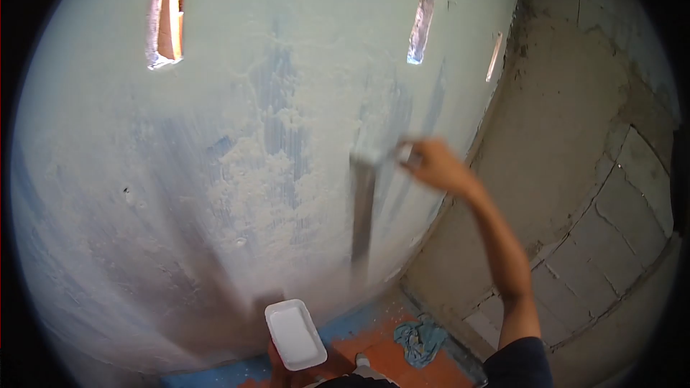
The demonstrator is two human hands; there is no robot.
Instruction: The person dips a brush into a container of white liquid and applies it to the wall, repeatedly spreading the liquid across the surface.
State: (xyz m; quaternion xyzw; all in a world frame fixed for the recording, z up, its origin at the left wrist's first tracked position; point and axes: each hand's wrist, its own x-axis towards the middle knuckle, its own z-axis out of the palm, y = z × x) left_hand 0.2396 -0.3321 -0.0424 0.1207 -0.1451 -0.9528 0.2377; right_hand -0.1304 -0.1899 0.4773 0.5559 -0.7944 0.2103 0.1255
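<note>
A blurred painting tool is gripped by the right hand, its head held up at the pale blue-and-white wall; whether the surface is touched cannot be told. A white rectangular tray is held low in front of the same wall by the left hand, by which its edge is grasped from below, the fingers being mostly hidden. The wall is pierced by narrow slots, and its paint is streaked and patchy. A crumpled blue-green cloth is seen on the orange-and-blue floor, near the grey block wall.
</note>
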